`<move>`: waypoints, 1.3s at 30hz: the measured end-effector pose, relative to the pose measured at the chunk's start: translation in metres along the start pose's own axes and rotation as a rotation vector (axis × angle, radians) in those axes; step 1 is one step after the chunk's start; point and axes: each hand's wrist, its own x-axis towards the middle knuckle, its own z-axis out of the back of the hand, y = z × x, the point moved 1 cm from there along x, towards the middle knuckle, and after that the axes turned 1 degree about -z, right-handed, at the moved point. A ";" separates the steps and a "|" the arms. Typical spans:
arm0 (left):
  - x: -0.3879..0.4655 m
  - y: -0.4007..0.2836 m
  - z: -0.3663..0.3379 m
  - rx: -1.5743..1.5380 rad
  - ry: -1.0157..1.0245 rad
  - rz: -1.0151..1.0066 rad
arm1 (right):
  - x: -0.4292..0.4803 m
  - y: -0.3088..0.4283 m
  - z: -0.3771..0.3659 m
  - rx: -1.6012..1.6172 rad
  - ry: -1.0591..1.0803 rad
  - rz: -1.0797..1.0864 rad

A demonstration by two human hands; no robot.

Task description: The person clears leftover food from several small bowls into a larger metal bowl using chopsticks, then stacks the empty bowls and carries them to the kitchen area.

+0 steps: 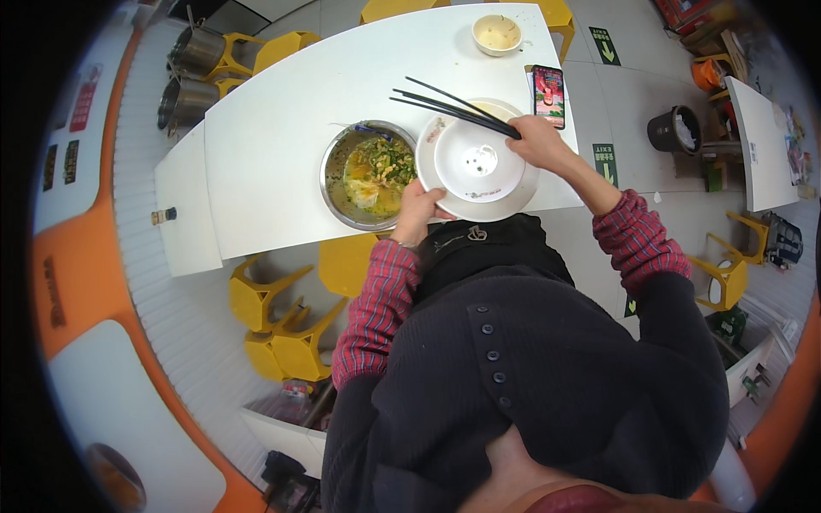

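My left hand [420, 208] grips the near-left rim of a wide white bowl [431, 151]. Nested inside it is a smaller white bowl [474, 189] with a few green bits at its bottom. My right hand [542, 142] holds several black chopsticks [458, 110], which slant to the left over the bowls. Just left of the bowls, and partly hidden by my left hand, stands a stainless steel basin [330, 192]. Cloudy yellowish broth, chopped greens and other food scraps [378, 167] lie in it, along with a blue-printed wrapper [373, 131] near the far rim.
On the white table [276, 160], a cream bowl [497, 35] stands at the far right and a lit phone [548, 96] lies by the right edge. Yellow stools [301, 346] are tucked around it. Steel pots [189, 102] stand far left; a dark bin [673, 130] is on the floor at right.
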 end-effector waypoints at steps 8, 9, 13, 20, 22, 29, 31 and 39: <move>0.015 0.003 -0.006 0.712 -0.166 0.003 | -0.021 -0.031 -0.020 0.094 -0.064 -0.164; 0.013 -0.001 -0.003 0.815 -0.160 0.059 | -0.028 -0.034 -0.017 0.123 -0.136 -0.160; -0.010 -0.025 0.012 0.945 -0.243 0.055 | -0.051 -0.050 0.005 0.299 -0.139 -0.223; -0.017 -0.049 -0.076 -0.215 0.185 -0.152 | -0.066 0.036 -0.028 0.815 -0.083 0.086; -0.003 -0.056 -0.090 -0.424 0.245 -0.082 | -0.068 0.055 -0.034 0.791 -0.082 0.187; 0.003 -0.070 -0.071 -0.719 0.015 -0.219 | -0.068 0.045 -0.020 1.378 -0.173 -0.247; 0.003 -0.060 -0.090 -0.678 0.070 -0.140 | -0.057 0.059 -0.037 1.472 -0.308 -0.197; -0.011 -0.072 -0.042 -0.257 -0.239 -0.189 | 0.141 -0.061 -0.016 0.875 -0.603 -0.424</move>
